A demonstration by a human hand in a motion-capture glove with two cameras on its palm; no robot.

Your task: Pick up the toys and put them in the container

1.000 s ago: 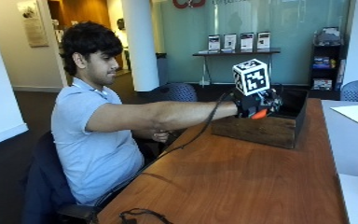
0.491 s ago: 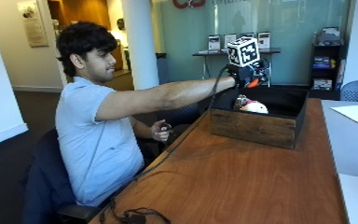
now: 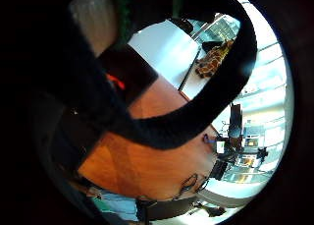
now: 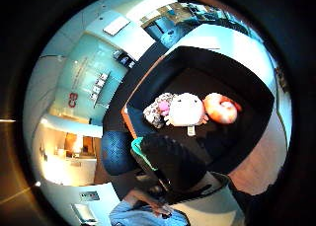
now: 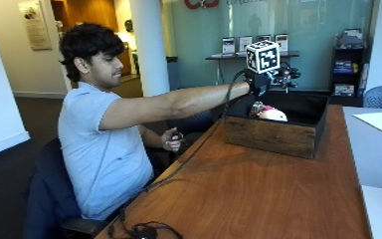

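Since a second ago, the gloved right hand (image 5: pixel 265 82) has been raised from container rim level to well above the wooden container (image 5: pixel 270 137); the orange toy (image 4: pixel 221 108) it carried is now seen inside, beside the white plush (image 4: pixel 185 109) and a grey-pink plush (image 4: pixel 157 109). Hand state cannot be told. Likely a completed drop. A giraffe toy (image 3: pixel 214 59) remains on the white table (image 3: pixel 164 48), well apart; no obstruction is seen.

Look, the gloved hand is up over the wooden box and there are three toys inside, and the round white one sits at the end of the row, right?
Not quite. The white toy sits in the middle, between the grey-and-pink toy and the orange toy, as the thumb side palm view shows. The gloved hand is over the wooden box with three toys inside.
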